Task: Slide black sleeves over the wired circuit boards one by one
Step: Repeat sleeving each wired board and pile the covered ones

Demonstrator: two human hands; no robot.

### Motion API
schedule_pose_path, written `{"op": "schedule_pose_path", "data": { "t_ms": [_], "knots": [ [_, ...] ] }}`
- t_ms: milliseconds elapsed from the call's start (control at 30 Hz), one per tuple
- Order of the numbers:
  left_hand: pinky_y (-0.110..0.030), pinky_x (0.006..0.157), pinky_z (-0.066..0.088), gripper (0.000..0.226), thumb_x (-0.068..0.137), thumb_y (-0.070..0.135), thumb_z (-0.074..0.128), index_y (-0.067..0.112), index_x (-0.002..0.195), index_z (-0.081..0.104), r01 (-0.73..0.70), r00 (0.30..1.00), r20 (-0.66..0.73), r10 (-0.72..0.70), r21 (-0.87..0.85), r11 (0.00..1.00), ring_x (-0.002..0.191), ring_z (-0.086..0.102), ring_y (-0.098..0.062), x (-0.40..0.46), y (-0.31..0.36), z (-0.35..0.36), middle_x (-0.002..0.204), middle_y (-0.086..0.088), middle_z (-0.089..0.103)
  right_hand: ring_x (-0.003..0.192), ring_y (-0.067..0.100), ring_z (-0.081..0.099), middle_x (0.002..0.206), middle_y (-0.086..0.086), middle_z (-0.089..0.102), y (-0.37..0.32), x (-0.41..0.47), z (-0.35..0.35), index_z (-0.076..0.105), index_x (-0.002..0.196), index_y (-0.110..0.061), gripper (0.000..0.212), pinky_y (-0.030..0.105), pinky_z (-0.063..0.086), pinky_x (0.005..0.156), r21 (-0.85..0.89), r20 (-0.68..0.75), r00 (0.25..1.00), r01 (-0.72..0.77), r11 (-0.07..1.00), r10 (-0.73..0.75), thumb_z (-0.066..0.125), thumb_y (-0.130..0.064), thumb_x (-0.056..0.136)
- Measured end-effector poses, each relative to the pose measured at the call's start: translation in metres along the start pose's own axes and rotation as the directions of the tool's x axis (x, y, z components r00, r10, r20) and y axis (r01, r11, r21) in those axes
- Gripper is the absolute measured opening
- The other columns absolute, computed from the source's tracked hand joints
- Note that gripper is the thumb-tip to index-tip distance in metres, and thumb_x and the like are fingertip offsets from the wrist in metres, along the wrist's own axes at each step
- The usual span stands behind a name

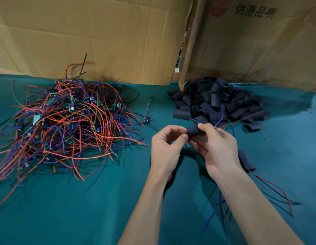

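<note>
The green cloth table (86, 209) spreads under everything, with creased cardboard sheets (100, 32) standing along its far edge. On the left lies the big tangle of wired circuit boards (65, 124), red, blue and black leads running every way with small green boards buried among them. Far right of centre sits the heap of black sleeves (217, 101), piled loosely against the cardboard. One stray board (147, 119) lies alone between the two piles.

Near the right, just beside my right wrist, a finished sleeved board (246, 160) rests on the cloth, its red and black leads trailing toward me.

My right hand (219, 147) grips the sleeve I am working on (194, 130), thumb and fingers curled round it above the cloth, in front of the sleeve heap. My left hand (168, 147) pinches at the sleeve's left end with thumb and fingertips. Blue and brown wires come out past my right hand toward the heap; the board inside I cannot see.
</note>
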State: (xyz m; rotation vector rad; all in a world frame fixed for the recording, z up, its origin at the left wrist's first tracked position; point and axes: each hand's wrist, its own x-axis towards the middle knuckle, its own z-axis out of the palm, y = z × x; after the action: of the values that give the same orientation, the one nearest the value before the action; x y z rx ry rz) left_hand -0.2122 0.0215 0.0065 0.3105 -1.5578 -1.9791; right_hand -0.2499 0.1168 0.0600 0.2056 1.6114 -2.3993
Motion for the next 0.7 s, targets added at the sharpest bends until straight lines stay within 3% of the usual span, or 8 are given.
{"op": "schedule_pose_path", "data": {
  "t_ms": [133, 233, 300, 400, 467, 500, 600, 700],
  "knots": [
    [-0.038, 0.08, 0.053, 0.012, 0.077, 0.009, 0.074, 0.02, 0.081, 0.072, 0.018, 0.999, 0.037, -0.02, 0.051, 0.999, 0.074, 0.062, -0.015, -0.003, 0.001, 0.003, 0.081, -0.001, 0.07, 0.066, 0.023, 0.064, 0.078, 0.013, 0.066, -0.01, 0.003, -0.005, 0.064, 0.086, -0.008, 0.01, 0.023, 0.053, 0.053, -0.175, 0.02, 0.997, 0.072, 0.982, -0.07, 0.063, -0.003, 0.094],
    [-0.031, 0.071, 0.058, 0.012, 0.083, 0.005, 0.072, 0.014, 0.078, 0.068, 0.109, 0.991, 0.088, -0.102, -0.075, 0.991, 0.068, 0.063, -0.013, -0.004, 0.005, 0.003, 0.072, 0.003, 0.067, 0.053, 0.014, 0.056, 0.074, 0.01, 0.064, -0.036, 0.008, -0.025, 0.072, 0.087, -0.004, 0.007, 0.02, 0.046, 0.044, -0.346, 0.042, 0.992, 0.127, 0.93, -0.12, 0.067, -0.007, 0.091],
    [-0.028, 0.068, 0.058, 0.016, 0.09, -0.001, 0.066, 0.01, 0.078, 0.065, 0.15, 0.987, 0.078, -0.142, -0.106, 0.983, 0.065, 0.064, -0.013, -0.003, 0.005, 0.003, 0.067, 0.006, 0.064, 0.046, 0.013, 0.048, 0.067, 0.008, 0.059, -0.063, 0.011, -0.047, 0.075, 0.086, 0.0, 0.016, 0.021, 0.043, 0.04, -0.547, 0.091, 0.989, 0.15, 0.824, -0.12, 0.074, -0.016, 0.085],
    [-0.027, 0.068, 0.058, 0.017, 0.091, -0.006, 0.06, 0.006, 0.08, 0.063, 0.161, 0.987, 0.022, -0.16, -0.08, 0.984, 0.063, 0.064, -0.014, -0.001, 0.004, 0.006, 0.065, 0.008, 0.063, 0.052, 0.016, 0.059, 0.067, 0.001, 0.068, -0.109, 0.008, -0.07, 0.078, 0.086, -0.013, 0.037, 0.029, 0.05, 0.048, -0.894, 0.146, 0.989, 0.144, 0.425, -0.026, 0.082, -0.048, 0.074],
    [-0.029, 0.071, 0.058, 0.018, 0.09, -0.008, 0.059, 0.006, 0.08, 0.063, 0.159, 0.987, -0.003, -0.159, -0.058, 0.986, 0.064, 0.064, -0.015, 0.0, 0.003, 0.006, 0.065, 0.007, 0.064, 0.086, 0.024, 0.073, 0.091, 0.001, 0.077, -0.128, 0.011, -0.07, 0.076, 0.096, -0.02, 0.06, 0.043, 0.06, 0.077, -0.99, 0.114, 0.986, 0.124, 0.071, -0.122, 0.073, -0.073, 0.068],
    [-0.032, 0.074, 0.057, 0.018, 0.089, -0.008, 0.059, 0.007, 0.081, 0.064, 0.158, 0.987, -0.014, -0.159, -0.043, 0.987, 0.066, 0.065, -0.015, 0.0, 0.003, 0.006, 0.066, 0.007, 0.065, 0.1, 0.028, 0.071, 0.098, 0.0, 0.077, -0.132, 0.014, -0.065, 0.074, 0.106, -0.022, 0.065, 0.044, 0.057, 0.089, -0.991, 0.128, 0.964, 0.133, 0.004, -0.235, 0.072, -0.075, 0.069],
    [-0.037, 0.08, 0.055, 0.02, 0.087, -0.009, 0.057, 0.01, 0.083, 0.064, 0.166, 0.984, -0.059, -0.166, -0.01, 0.986, 0.069, 0.067, -0.017, 0.0, 0.004, 0.006, 0.067, 0.008, 0.066, 0.09, 0.014, 0.07, 0.084, -0.018, 0.073, -0.115, 0.024, -0.012, 0.074, 0.099, -0.034, 0.019, 0.024, 0.048, 0.076, -0.9, 0.387, 0.842, 0.434, 0.046, -0.376, 0.076, -0.046, 0.084],
    [-0.036, 0.078, 0.054, 0.028, 0.084, -0.016, 0.049, 0.008, 0.081, 0.063, 0.156, 0.986, -0.06, -0.155, 0.017, 0.988, 0.066, 0.065, -0.017, 0.002, 0.002, 0.006, 0.072, 0.0, 0.065, 0.087, 0.01, 0.068, 0.09, -0.012, 0.076, -0.058, 0.03, 0.065, 0.075, 0.097, -0.037, 0.017, 0.006, 0.041, 0.067, -0.745, 0.667, 0.743, 0.665, -0.048, -0.056, 0.071, -0.024, 0.086]
  ]
}}
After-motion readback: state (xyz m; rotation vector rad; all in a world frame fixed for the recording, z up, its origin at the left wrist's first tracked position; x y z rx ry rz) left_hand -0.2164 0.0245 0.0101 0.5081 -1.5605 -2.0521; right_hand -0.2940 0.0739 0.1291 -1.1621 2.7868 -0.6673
